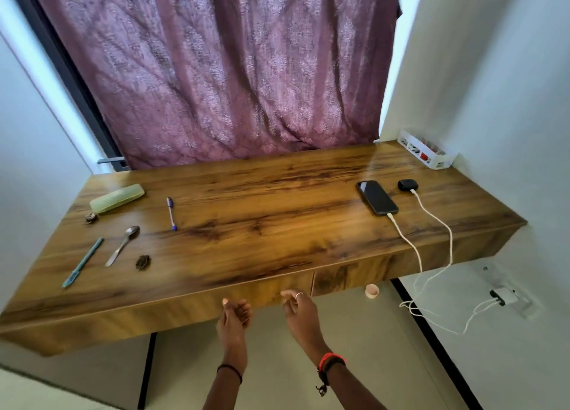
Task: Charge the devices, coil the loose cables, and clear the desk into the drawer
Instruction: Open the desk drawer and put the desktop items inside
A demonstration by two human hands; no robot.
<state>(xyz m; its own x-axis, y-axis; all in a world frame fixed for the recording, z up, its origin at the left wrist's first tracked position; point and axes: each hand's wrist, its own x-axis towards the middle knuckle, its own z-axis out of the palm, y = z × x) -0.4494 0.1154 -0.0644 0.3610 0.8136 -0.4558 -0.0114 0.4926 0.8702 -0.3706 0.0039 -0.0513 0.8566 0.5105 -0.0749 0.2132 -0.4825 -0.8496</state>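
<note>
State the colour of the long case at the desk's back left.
The case is pale green; the head view shows it best.

Amber-brown woodgrain desk (277, 193), dark streaks. Mauve curtain (216, 70), pale floral motifs. Right end: black phone (377, 197), black earbud case (407, 185), white cables (451, 246). Left end: pale green case (117, 198), teal tool (82, 262), silver spoon (122, 245), blue-and-white pen (171, 213). Far right corner: white basket (441, 162).

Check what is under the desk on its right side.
On the floor below the desk, near its front edge, sits a small pale cup; two white cables hang over the edge to a wall charger. The desktop hides anything further back.
</note>
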